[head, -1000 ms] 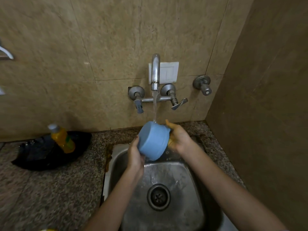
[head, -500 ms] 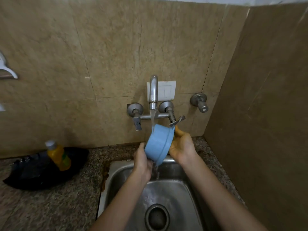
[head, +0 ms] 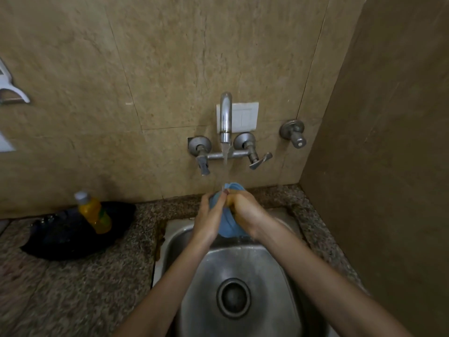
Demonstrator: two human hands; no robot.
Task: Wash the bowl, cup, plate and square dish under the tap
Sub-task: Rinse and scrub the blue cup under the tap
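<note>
A light blue bowl (head: 228, 224) is held between both my hands under the running tap (head: 225, 117), above the back of the steel sink (head: 274, 288). My left hand (head: 209, 217) grips its left side and my right hand (head: 245, 211) covers its right side, fingers meeting at the top rim. Water falls from the spout onto the rim by my fingertips. Most of the bowl is hidden by my hands. No cup, plate or square dish is in view.
An orange bottle with a white cap (head: 93, 211) leans on a black bag (head: 73, 234) on the speckled granite counter (head: 73, 288) to the left. Two tap handles and a separate valve (head: 294, 133) stick out of the tiled wall. A side wall closes the right.
The bowl has turned from side-on to nearly hidden between my hands, and both hands have closed in around it. The camera has tilted so the sink drain shows lower.
</note>
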